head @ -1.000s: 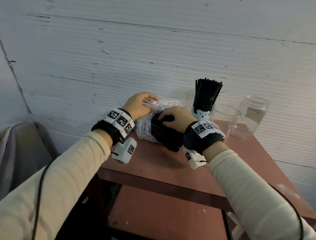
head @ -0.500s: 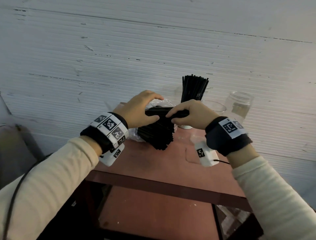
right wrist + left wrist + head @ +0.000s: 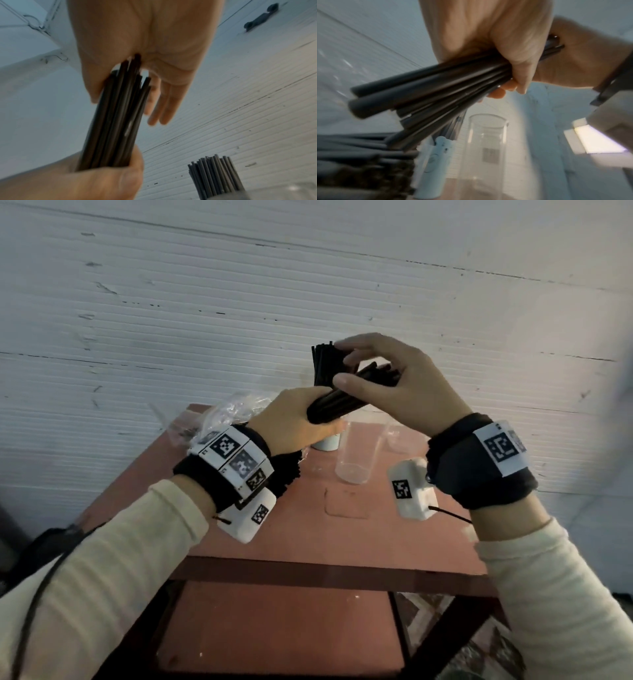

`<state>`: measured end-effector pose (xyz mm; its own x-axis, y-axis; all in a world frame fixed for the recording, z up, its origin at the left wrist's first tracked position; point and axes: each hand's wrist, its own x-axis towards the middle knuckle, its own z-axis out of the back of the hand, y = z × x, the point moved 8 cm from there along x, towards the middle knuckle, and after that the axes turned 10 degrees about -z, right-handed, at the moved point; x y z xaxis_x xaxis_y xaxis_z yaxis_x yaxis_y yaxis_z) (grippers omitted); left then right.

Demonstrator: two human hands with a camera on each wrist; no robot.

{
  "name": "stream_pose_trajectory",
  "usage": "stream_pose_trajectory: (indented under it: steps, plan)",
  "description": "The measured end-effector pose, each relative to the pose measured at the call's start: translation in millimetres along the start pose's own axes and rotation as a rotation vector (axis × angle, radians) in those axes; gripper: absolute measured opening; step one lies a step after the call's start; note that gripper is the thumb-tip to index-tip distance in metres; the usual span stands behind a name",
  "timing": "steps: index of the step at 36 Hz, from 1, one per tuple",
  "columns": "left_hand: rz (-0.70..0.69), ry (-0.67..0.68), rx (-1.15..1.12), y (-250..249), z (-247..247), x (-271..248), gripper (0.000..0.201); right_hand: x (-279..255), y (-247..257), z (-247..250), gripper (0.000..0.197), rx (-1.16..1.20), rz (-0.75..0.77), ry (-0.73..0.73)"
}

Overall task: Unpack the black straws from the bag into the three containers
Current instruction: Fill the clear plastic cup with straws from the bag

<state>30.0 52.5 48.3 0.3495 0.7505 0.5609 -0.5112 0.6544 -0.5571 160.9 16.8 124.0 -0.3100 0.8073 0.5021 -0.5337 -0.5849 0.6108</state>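
A bundle of black straws [image 3: 342,402] [image 3: 428,88] [image 3: 111,128] hangs in the air above the table. My left hand [image 3: 291,422] [image 3: 488,40] grips its lower end in a fist. My right hand [image 3: 404,385] [image 3: 145,40] cups the upper end, thumb on one side and fingers on the other, with the straw tips against the palm. Below my left wrist the clear plastic bag [image 3: 233,410] lies with more straws [image 3: 286,474] in it. A white cup [image 3: 325,444] holding straws [image 3: 323,364], an empty clear glass [image 3: 356,460] and a partly hidden clear jar [image 3: 397,440] stand behind.
The red-brown table [image 3: 308,535] stands against a white ribbed wall [image 3: 205,302]. A lower shelf [image 3: 274,621] sits under its front edge. The bag takes the table's back left, the three containers the back middle.
Both hands have lifted a bundle of straws out of the bag, up and to the right, to a spot above the containers. The bag stays on the table.
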Motion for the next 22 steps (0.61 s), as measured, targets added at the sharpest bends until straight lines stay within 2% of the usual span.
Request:
stream_pose_trajectory:
  steps: [3,5,9,13,17,22]
  plan:
    - [0.023,-0.025,-0.179,-15,-13,1,0.012,-1,17,14,0.038,0.11,0.129,-0.189]
    - [0.056,-0.051,-0.307,-20,-23,-1,0.013,0,23,15,0.033,0.143,0.186,-0.242]
    - [0.137,-0.063,-0.452,-11,-48,-11,0.015,4,18,-11,0.016,-0.007,0.233,-0.166]
    - [0.207,-0.027,-0.51,6,-66,-24,0.023,1,-1,-46,0.014,-0.225,0.185,-0.004]
    - [0.266,-0.002,-0.514,19,-73,-30,0.036,-2,-5,-45,0.011,-0.211,0.178,-0.022]
    - [0.297,0.101,-0.484,20,-84,-31,0.016,-5,-4,-44,0.012,-0.194,0.208,-0.033]
